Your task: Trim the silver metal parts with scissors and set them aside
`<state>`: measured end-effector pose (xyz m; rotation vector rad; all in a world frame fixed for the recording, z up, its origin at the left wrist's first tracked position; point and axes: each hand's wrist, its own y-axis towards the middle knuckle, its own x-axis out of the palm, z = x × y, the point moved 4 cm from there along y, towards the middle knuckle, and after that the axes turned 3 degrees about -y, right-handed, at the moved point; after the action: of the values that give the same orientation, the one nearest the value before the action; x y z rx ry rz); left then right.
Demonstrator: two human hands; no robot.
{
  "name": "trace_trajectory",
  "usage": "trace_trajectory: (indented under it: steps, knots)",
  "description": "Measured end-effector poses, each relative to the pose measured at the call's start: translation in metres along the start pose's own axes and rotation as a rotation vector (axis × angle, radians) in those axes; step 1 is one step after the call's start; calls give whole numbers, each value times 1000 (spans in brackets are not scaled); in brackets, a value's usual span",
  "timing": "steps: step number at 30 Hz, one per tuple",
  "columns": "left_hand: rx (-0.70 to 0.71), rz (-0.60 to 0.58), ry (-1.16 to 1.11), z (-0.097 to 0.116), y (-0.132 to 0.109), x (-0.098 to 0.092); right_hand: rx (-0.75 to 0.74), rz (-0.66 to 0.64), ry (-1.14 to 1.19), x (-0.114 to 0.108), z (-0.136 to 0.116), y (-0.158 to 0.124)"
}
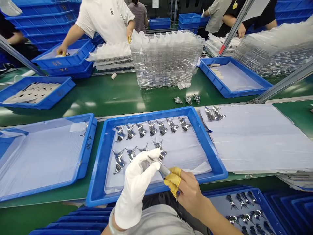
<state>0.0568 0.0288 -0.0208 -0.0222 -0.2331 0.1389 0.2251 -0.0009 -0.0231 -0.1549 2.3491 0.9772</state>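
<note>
Pinched between the closed fingers of a white-gloved left hand (135,186) and a right hand (187,192) in yellow finger cots (174,179): a slim mirror-chrome metal part (164,169), held just above the near edge of a blue plastic tray (151,114). Rows of chrome winged parts (152,128) laid out on white sheeting (186,150) inside, green table (73,107) beneath.

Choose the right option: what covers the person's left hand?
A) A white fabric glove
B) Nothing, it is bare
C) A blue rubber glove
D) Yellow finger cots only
A. The left hand wears a white fabric glove over all its fingers, while the yellow finger cots are on the right hand.
</note>
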Motion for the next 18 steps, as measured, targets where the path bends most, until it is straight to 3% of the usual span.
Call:
trace_trajectory:
  steps: [5, 11, 18]
  knots:
    - [103, 79, 57, 1, -10, -10, -30, 73, -92, 3, 3, -5]
    - [166, 75, 165, 7, -14, -14, 66, 89, 45, 4, 4, 0]
    - [563, -62, 374, 32, -25, 1, 190, 112, 292, 10, 13, 6]
